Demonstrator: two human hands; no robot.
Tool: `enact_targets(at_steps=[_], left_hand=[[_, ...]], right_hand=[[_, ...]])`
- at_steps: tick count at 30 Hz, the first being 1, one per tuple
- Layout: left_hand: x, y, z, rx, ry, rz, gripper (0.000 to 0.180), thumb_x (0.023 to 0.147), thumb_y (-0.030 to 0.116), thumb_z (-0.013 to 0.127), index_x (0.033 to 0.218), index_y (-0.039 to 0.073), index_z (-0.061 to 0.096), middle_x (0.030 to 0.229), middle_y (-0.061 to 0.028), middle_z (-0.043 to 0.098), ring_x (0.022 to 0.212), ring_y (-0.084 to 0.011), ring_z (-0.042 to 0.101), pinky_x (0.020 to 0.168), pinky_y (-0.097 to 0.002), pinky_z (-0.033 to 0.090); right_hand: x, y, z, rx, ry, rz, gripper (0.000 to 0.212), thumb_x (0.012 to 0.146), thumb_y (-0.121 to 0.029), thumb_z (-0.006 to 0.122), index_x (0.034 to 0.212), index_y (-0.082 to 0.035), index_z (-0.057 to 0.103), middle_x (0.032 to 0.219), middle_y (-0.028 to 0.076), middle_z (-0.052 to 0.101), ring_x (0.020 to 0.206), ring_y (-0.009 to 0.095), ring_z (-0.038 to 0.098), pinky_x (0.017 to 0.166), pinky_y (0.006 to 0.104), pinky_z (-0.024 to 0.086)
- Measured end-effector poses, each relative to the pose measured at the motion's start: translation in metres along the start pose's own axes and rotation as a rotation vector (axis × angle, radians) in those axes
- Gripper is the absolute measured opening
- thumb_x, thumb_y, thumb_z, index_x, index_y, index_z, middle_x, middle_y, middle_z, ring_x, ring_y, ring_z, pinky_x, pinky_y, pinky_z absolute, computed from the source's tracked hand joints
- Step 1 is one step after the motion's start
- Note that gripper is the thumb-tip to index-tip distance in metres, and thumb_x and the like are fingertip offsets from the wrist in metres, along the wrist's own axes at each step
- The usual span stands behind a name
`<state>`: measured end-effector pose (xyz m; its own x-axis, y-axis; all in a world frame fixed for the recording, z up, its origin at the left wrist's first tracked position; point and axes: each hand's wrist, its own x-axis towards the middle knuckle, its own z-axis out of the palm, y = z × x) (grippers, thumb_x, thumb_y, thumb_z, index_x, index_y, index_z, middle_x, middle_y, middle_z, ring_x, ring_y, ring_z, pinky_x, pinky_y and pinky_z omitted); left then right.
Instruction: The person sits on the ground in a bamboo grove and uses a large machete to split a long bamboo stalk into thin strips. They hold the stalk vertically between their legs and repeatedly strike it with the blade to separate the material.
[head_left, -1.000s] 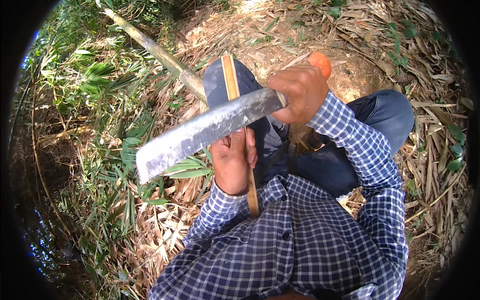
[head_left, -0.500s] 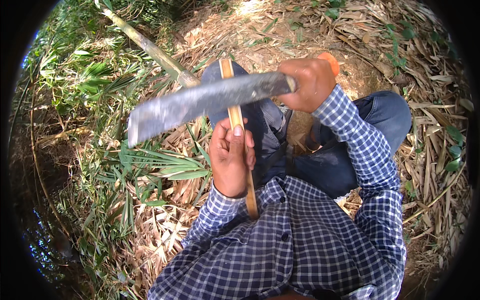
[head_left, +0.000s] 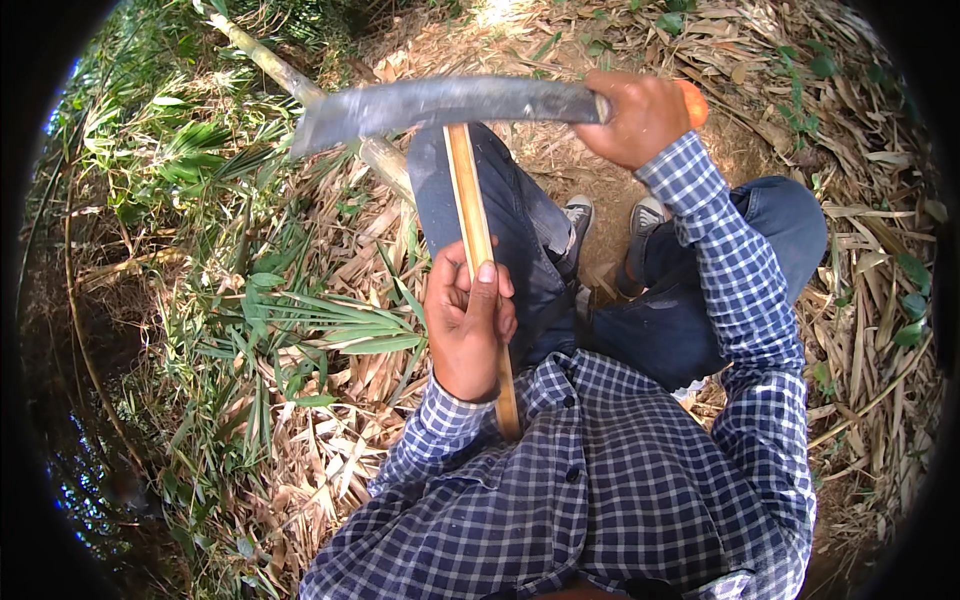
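A split bamboo strip (head_left: 470,195), pale at its edges and tan along the middle, runs from my shirt front up over my left thigh. My left hand (head_left: 470,320) is closed round it, the thumb pressed along its face. In my right hand (head_left: 640,118) I grip a machete (head_left: 450,103) by its handle, whose orange end (head_left: 692,103) sticks out beyond the fist. The wide grey blade, slightly blurred, points left and crosses the strip's far end. Whether it touches the strip I cannot tell.
A long bamboo pole (head_left: 275,65) slants down from the upper left to my left knee. Green palm-like leaves (head_left: 350,325) lie left of my left hand. Dry leaf litter (head_left: 860,260) covers the ground at right. My shoes (head_left: 648,215) rest on bare soil between my knees.
My right hand has moved the machete away from me along the strip, from its middle to its far end. My left hand keeps its hold almost in place.
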<state>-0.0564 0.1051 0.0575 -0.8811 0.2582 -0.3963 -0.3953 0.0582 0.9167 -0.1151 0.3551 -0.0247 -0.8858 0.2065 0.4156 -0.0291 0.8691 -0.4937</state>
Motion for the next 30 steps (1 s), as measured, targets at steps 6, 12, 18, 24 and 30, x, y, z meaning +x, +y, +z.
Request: enact_targets(at_steps=[6,12,18,24,30], left_hand=[[0.012,-0.001,0.002,-0.039,-0.016,-0.012,0.024,0.103,0.019,0.044,0.118,0.001,0.049,0.077,-0.0033,0.054,0.044,-0.0065,0.041,0.039,-0.0198,0.033],[0.007,-0.001,0.005,0.005,0.054,-0.058,0.022,0.104,0.020,0.042,0.113,0.001,0.051,0.073,-0.0022,0.051,0.041,-0.0051,0.036,0.036,-0.0195,0.030],[0.012,0.002,0.007,-0.013,0.011,-0.044,0.023,0.104,0.023,0.043,0.116,0.004,0.050,0.069,-0.0001,0.049,0.040,-0.0038,0.033,0.036,-0.0190,0.028],[0.006,0.000,0.000,-0.017,-0.015,-0.004,0.022,0.104,0.023,0.043,0.114,0.004,0.050,0.068,0.0002,0.048,0.040,-0.0040,0.035,0.036,-0.0192,0.029],[0.016,-0.003,0.002,-0.105,-0.031,-0.021,0.023,0.105,0.024,0.041,0.110,0.003,0.050,0.064,-0.0002,0.045,0.041,-0.0048,0.037,0.035,-0.0199,0.030]], right_hand=[[-0.022,-0.031,-0.007,0.260,-0.063,-0.137,0.022,0.067,-0.030,0.075,0.072,-0.011,0.065,0.061,0.008,0.062,0.056,0.030,0.063,0.050,0.0431,0.049],[-0.025,-0.047,0.003,0.279,-0.058,-0.315,0.025,0.064,-0.031,0.075,0.069,-0.011,0.061,0.060,0.006,0.060,0.058,0.028,0.064,0.049,0.0439,0.046],[-0.017,-0.027,0.003,0.205,-0.030,-0.252,0.023,0.058,-0.023,0.074,0.071,-0.009,0.061,0.063,0.008,0.059,0.060,0.030,0.061,0.052,0.0415,0.047],[0.006,0.022,0.004,-0.065,-0.002,0.147,0.021,0.067,-0.031,0.075,0.078,-0.014,0.070,0.061,0.010,0.064,0.052,0.026,0.064,0.048,0.0390,0.051],[-0.012,-0.011,-0.016,0.134,0.009,-0.104,0.022,0.067,-0.030,0.076,0.078,-0.012,0.070,0.062,0.010,0.065,0.052,0.026,0.064,0.048,0.0389,0.050]])
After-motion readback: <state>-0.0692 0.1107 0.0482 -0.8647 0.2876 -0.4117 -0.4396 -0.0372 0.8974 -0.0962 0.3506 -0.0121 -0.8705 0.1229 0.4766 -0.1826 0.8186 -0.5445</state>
